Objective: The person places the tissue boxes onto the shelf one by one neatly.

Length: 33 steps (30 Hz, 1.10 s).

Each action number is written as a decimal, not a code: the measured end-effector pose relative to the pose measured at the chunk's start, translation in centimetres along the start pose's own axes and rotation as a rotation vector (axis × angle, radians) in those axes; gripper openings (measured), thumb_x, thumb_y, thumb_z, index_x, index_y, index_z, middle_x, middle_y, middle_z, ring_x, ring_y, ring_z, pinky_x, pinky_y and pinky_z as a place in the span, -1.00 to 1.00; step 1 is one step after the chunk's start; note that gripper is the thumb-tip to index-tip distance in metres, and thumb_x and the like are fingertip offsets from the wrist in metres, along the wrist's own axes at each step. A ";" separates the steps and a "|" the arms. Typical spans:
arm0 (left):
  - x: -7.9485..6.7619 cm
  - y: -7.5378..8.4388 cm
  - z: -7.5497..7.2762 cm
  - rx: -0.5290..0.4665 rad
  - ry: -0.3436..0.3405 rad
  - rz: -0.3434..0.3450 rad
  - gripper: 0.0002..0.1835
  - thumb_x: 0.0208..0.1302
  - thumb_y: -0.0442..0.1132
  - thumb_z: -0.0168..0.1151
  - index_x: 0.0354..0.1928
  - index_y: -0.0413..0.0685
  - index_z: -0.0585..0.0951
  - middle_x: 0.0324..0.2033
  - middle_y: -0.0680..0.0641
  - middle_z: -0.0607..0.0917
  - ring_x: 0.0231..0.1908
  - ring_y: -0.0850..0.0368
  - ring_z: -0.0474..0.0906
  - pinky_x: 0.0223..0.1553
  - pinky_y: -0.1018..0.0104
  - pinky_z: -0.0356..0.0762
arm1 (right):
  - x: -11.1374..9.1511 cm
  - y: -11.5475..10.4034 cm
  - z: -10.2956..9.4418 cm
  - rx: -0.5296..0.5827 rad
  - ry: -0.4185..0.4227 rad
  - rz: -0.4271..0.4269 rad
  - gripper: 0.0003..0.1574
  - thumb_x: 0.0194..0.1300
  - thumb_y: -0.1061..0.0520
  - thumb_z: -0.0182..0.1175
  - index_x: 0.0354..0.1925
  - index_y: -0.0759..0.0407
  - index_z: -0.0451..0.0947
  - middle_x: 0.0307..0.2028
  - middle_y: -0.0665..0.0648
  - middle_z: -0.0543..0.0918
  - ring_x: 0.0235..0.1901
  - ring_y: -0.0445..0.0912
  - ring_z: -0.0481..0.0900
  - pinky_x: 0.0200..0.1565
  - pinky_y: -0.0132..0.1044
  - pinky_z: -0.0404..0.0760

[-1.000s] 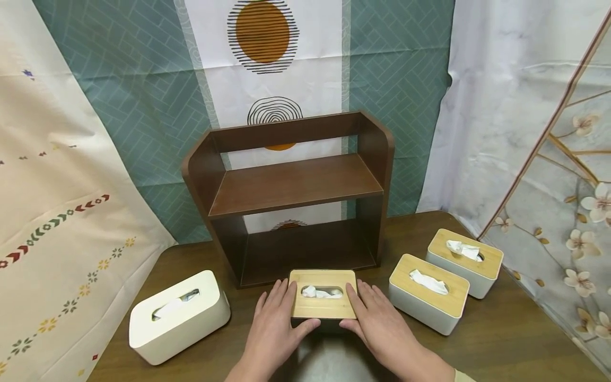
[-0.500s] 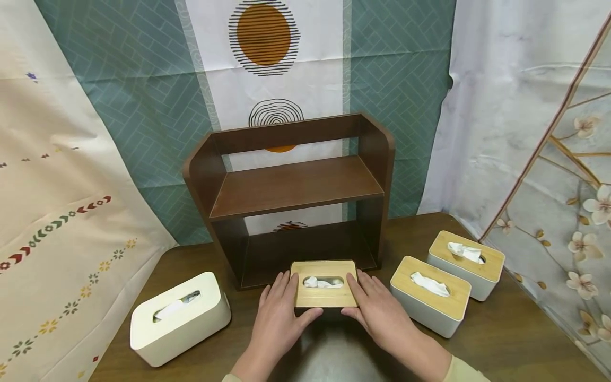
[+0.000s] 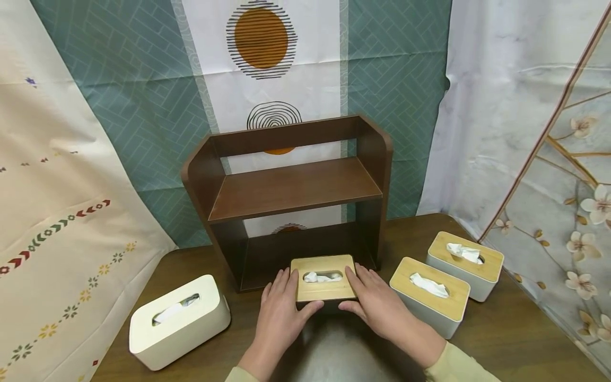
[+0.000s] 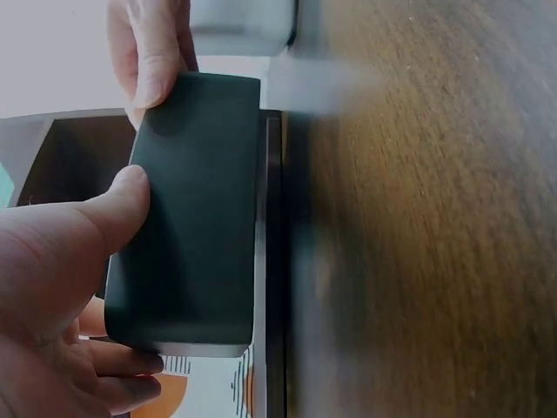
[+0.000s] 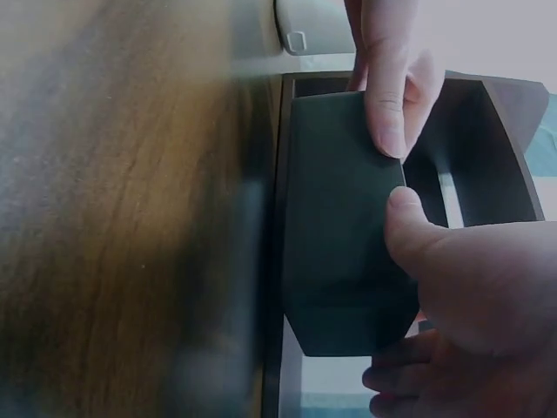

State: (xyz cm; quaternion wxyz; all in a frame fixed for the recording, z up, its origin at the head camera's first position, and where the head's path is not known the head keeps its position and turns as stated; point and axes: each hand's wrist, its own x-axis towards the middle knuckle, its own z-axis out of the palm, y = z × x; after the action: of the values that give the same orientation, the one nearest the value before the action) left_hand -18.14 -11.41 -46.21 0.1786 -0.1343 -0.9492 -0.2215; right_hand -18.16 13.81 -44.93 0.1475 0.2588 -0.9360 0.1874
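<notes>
One box (image 3: 325, 289), at the front of the shelf (image 3: 296, 185): I grip it between left hand (image 3: 281, 314) and right hand (image 3: 378, 305), each parted just enough to clasp it, fingers (image 3: 291, 285) along its short ends, thumbs (image 3: 309, 310) at the near upper edge.

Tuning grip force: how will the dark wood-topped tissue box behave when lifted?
The dark wood-topped tissue box is probably stiff: its visible walls look straight, undented. Its smooth front may be slippery under the thumbs. Flat faces make rolling unlikely.

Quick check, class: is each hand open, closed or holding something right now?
Left hand: holding the dark tissue box by its left end.
Right hand: holding the same box's right end.
</notes>
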 end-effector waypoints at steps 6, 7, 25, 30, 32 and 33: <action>0.3 0.1 0.3 0.004 -0.003 -0.018 0.01 0.30 0.30 0.56 0.50 -0.35 0.52 0.48 -0.44 0.51 0.52 -0.40 0.40 0.44 -0.47 0.32 | 0.6 0.3 0.2 0.033 -0.012 0.034 0.02 0.46 -0.21 0.46 0.54 0.45 0.43 0.46 0.60 0.46 0.47 0.43 0.46 0.48 0.27 0.41; 0.4 0.1 0.3 0.009 -0.001 -0.017 0.01 0.30 0.29 0.56 0.50 -0.35 0.52 0.48 -0.43 0.52 0.52 -0.40 0.41 0.44 -0.47 0.32 | 0.7 0.3 0.2 0.037 -0.014 0.043 0.02 0.47 -0.21 0.46 0.54 0.45 0.42 0.46 0.60 0.46 0.46 0.43 0.46 0.48 0.27 0.41; 2.6 -0.3 1.5 0.039 0.019 -0.014 0.00 0.32 0.29 0.56 0.50 -0.37 0.52 0.46 -0.44 0.53 0.51 -0.39 0.42 0.44 -0.45 0.34 | 2.9 0.7 0.8 -0.016 0.011 0.098 0.02 0.45 -0.18 0.48 0.51 0.49 0.42 0.37 0.60 0.53 0.35 0.47 0.55 0.41 0.28 0.50; 3.3 -0.3 1.6 0.030 0.033 -0.013 0.01 0.31 0.28 0.57 0.51 -0.37 0.50 0.46 -0.45 0.52 0.51 -0.41 0.41 0.44 -0.46 0.33 | 3.7 1.0 0.6 -0.019 0.010 0.092 0.02 0.43 -0.16 0.51 0.49 0.51 0.42 0.34 0.62 0.55 0.32 0.48 0.57 0.38 0.28 0.53; 3.5 -0.3 1.7 0.022 0.034 -0.016 0.02 0.32 0.28 0.56 0.52 -0.37 0.49 0.47 -0.45 0.52 0.52 -0.42 0.40 0.44 -0.47 0.33 | 4.1 1.1 0.5 -0.017 0.007 0.095 0.02 0.42 -0.15 0.52 0.49 0.51 0.42 0.33 0.62 0.56 0.31 0.48 0.57 0.38 0.29 0.53; 3.7 -0.3 1.8 0.020 0.033 -0.017 0.02 0.32 0.29 0.56 0.52 -0.37 0.49 0.47 -0.46 0.51 0.52 -0.42 0.39 0.45 -0.47 0.32 | 4.3 1.1 0.4 -0.017 0.007 0.097 0.02 0.42 -0.14 0.52 0.48 0.51 0.43 0.32 0.61 0.56 0.31 0.48 0.58 0.38 0.29 0.52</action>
State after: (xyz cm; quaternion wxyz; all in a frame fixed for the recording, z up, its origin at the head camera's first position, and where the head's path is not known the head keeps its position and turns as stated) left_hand -22.06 -10.22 -46.38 0.1939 -0.1204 -0.9494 -0.2157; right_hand -22.34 12.68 -43.99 0.1435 0.2114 -0.9485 0.1873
